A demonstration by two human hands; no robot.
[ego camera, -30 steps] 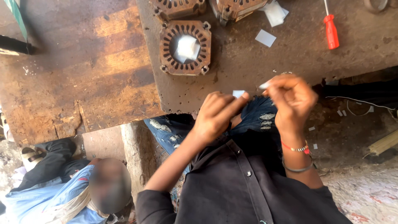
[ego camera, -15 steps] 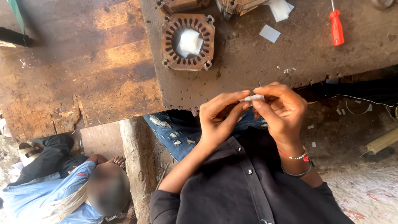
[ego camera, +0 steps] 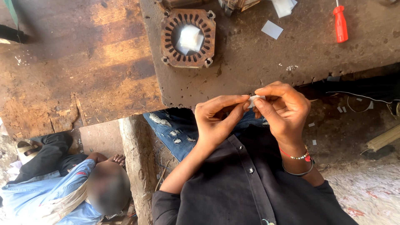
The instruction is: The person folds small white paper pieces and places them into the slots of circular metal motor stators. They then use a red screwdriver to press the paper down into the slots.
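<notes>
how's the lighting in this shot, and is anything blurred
Head view: daylight, bright patch on the wooden board; hands and paper slip sharp, in soft shade; the seated person's face is blurred out.

Motor-repair workshop: stator (ego camera: 188, 38), screwdriver (ego camera: 340, 23), workbench (ego camera: 258, 71).

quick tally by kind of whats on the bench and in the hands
Slotted metal motor cores: 1 in full view; parts of others cut off at the top edge, not counted
Red-handled screwdrivers: 1
Loose white paper pieces on the bench: 3
White paper slip held by both hands: 1
Total: 6
</notes>
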